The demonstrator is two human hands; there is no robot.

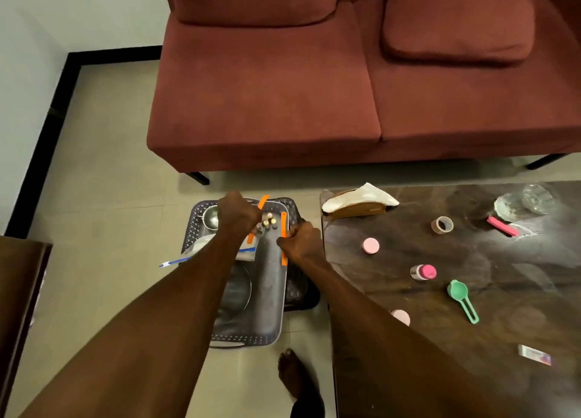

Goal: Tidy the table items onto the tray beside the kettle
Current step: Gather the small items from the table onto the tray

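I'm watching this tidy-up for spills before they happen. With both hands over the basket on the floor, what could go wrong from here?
1. The blue-and-white pen pokes out over the dark plastic basket's rim and may drop to the floor.
2. The left hand and right hand crowd the small brass-capped pieces, which may scatter.
3. The pink-capped bottle lies sideways on the dark marble table and might roll.

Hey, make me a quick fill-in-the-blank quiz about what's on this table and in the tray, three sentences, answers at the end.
1. The scoop lying on the dark table is ____ in colour.
2. The small bottle on the table has a ____ cap.
3. The right hand holds a strip coloured ____ over the grey tray.

Missing words: green; pink; orange
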